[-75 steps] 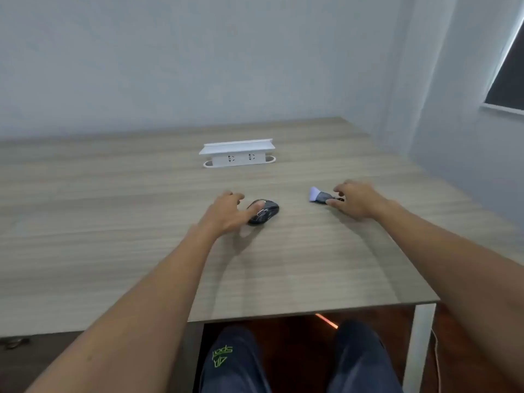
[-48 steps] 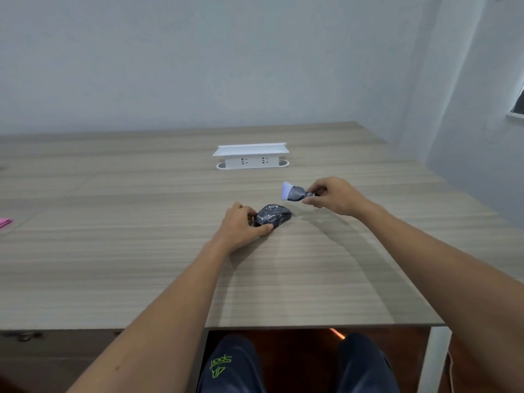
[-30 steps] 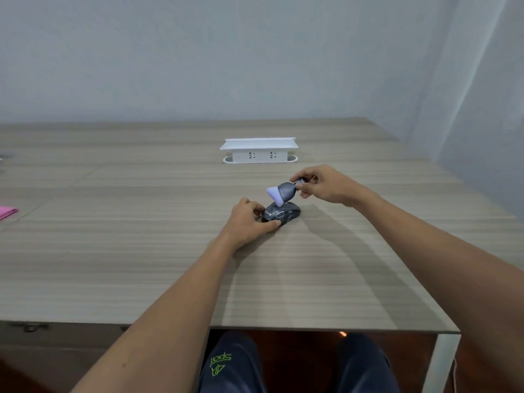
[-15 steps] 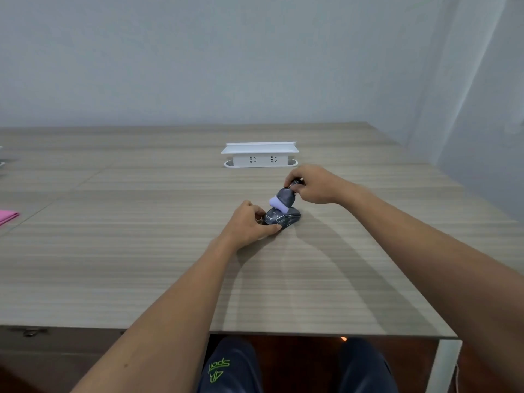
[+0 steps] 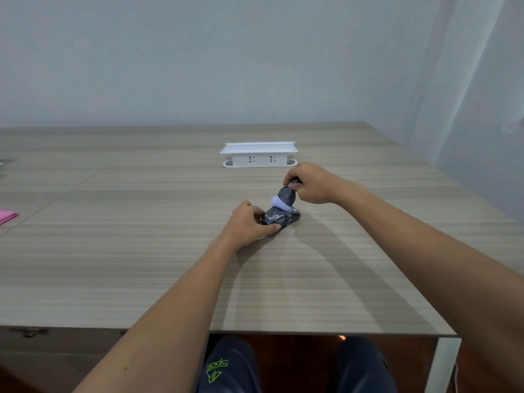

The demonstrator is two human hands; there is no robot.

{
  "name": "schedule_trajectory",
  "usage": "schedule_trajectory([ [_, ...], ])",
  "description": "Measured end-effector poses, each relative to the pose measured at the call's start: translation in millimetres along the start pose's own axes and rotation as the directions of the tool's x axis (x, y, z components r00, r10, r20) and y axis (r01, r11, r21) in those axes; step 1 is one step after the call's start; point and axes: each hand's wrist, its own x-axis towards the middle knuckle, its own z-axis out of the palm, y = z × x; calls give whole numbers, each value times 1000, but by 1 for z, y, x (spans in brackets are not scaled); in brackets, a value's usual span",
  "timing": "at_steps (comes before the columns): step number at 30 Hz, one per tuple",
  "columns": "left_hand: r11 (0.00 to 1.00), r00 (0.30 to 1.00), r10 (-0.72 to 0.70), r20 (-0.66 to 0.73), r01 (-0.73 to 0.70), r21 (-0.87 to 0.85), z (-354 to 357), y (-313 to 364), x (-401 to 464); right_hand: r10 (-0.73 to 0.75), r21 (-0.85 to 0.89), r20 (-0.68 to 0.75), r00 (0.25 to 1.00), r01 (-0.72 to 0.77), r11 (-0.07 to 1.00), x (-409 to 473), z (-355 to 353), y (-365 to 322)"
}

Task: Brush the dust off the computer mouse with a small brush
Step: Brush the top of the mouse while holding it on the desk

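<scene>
A dark glossy computer mouse (image 5: 285,217) lies on the wooden table (image 5: 141,251) near its middle. My left hand (image 5: 247,225) grips the mouse's near left end, thumb along its front side. A small brush (image 5: 284,197) with a dark grey body and pale lilac bristles points down and left, and the bristles rest on the top of the mouse. My right hand (image 5: 310,182) pinches the brush's thin handle from above and to the right.
A white socket block (image 5: 259,155) with a flat lid stands just behind my hands. A pink cloth (image 5: 7,217) lies at the table's left edge. The table's front edge runs across the bottom, with my knees below it. A wall stands close on the right.
My right hand lifted the brush from the table, carried it left and tipped the bristles down onto the mouse. My left hand closed on the mouse and stays there.
</scene>
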Motion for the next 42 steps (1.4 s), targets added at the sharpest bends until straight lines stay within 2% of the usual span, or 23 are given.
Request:
schedule_trajectory([
  [4,1000,1000,0,-2,0,-9,1,0,-1,-36,28,31,999,35,999,3,2,-7],
  [11,1000,1000,-1,-9,1,1,0,1,0,66,-20,12,998,-66,998,-1,-2,14],
  [14,1000,1000,-9,-6,9,-12,0,0,0,20,30,-24,1000,-19,999,2,1,2],
  [18,1000,1000,-19,14,19,-25,0,1,0,-14,83,3,1000,13,996,5,4,-11],
  [25,1000,1000,-11,0,11,-14,-1,2,1,80,26,-21,997,-79,997,1,2,7],
  [32,1000,1000,-18,11,18,-13,-1,1,0,-48,51,-90,995,53,997,5,8,-11],
  [36,1000,1000,-20,17,20,-13,-2,3,0,10,139,-109,994,6,990,6,3,-9],
  [42,1000,1000,-12,24,12,-3,-3,0,0,125,137,-82,989,-113,984,0,2,10],
])
